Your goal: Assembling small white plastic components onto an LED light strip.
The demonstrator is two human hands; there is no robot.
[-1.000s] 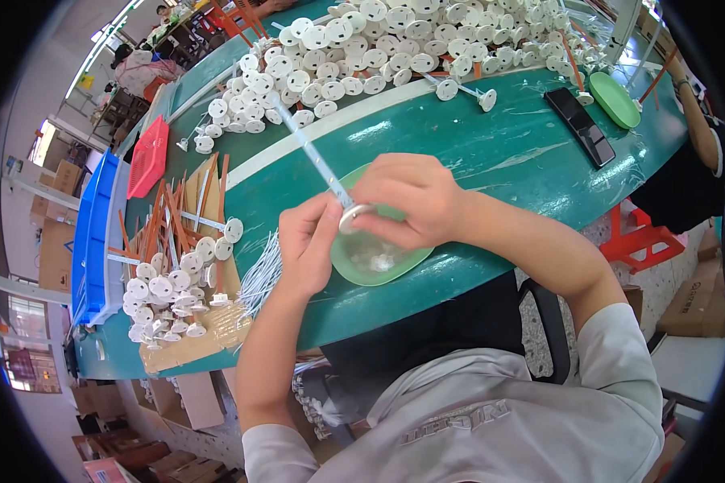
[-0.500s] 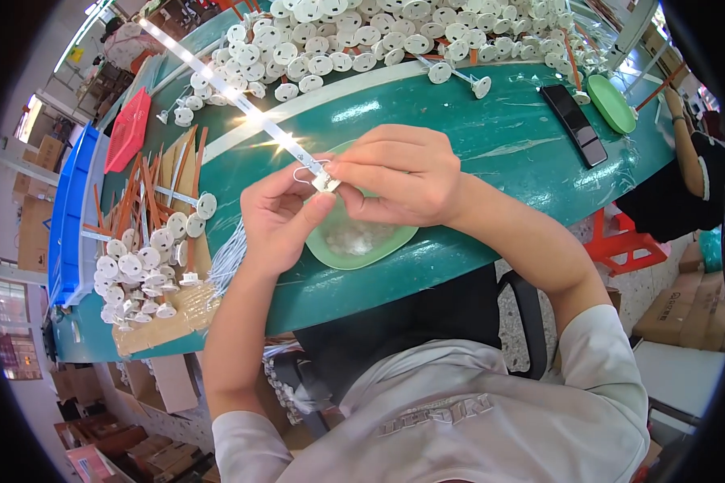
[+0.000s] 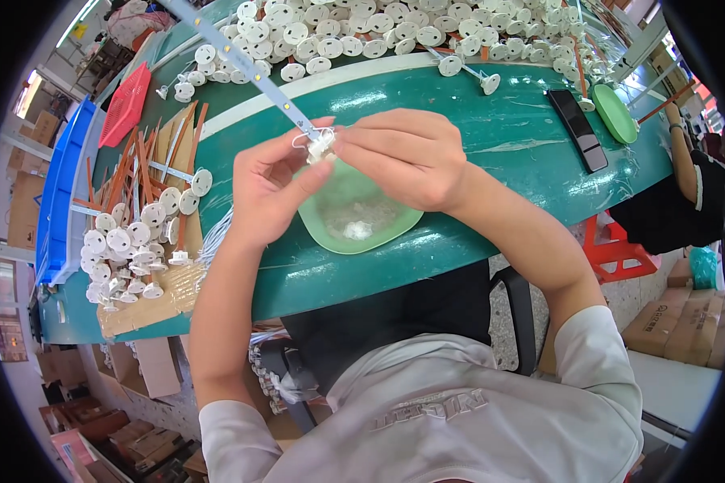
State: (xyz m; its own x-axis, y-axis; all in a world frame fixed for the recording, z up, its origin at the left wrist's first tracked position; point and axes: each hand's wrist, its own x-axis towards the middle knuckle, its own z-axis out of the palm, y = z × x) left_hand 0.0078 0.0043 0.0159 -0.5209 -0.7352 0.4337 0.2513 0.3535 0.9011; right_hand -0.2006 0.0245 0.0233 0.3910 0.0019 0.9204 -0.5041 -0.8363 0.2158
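Together, the left hand [image 3: 270, 181] and right hand [image 3: 415, 157] meet at a white base [image 3: 321, 148] by the far left side of the green bowl [image 3: 346, 191]

The left thumb and fingers are clamped on the base, while the right fingertips are bunched against it; whether they pinch the base or its thin white wire [image 3: 300, 138] cannot be told; a pale LED strip [image 3: 254, 72] runs from the base, away and leftward of the bowl; a white clump [image 3: 358, 230] lies inside the bowl, white discs [image 3: 141, 233] sit on brown cardboard [image 3: 149, 311] to its left, a larger heap [image 3: 354, 28] spreads beyond it, and a black phone [image 3: 576, 129] lies to its right
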